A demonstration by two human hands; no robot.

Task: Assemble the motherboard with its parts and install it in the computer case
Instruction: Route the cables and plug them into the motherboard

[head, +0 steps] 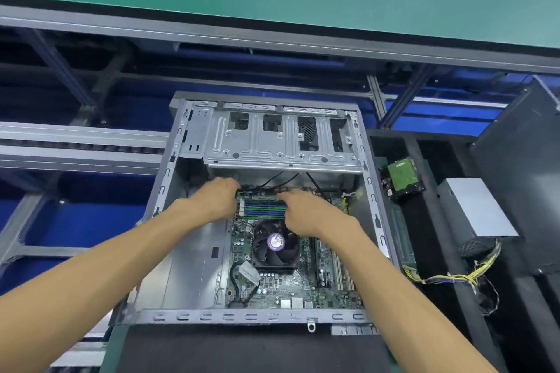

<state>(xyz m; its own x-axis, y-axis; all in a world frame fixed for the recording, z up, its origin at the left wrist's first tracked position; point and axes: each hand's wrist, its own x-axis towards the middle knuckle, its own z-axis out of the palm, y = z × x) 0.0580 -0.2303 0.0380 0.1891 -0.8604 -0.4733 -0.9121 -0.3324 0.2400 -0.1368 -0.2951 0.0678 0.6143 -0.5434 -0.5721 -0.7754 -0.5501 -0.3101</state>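
An open grey computer case (pixel 169 251) lies flat in front of me. The green motherboard (pixel 303 288) sits inside it, with a black CPU fan (pixel 274 247) bearing a purple sticker and blue and green RAM slots (pixel 263 210). My left hand (pixel 216 200) curls its fingers down over the board's far-left corner; its fingertips are hidden. My right hand (pixel 309 213) reaches across the fan and its fingers touch the board's far edge just beyond the RAM slots. Thin black cables (pixel 272 179) run from under the drive cage to that edge.
The metal drive cage (pixel 281 136) fills the case's far end. To the right, in a black foam tray, lie a hard drive (pixel 401 177) with a green board and a grey power supply (pixel 475 209) with yellow cables (pixel 454 277). A dark case panel (pixel 521 160) stands at far right.
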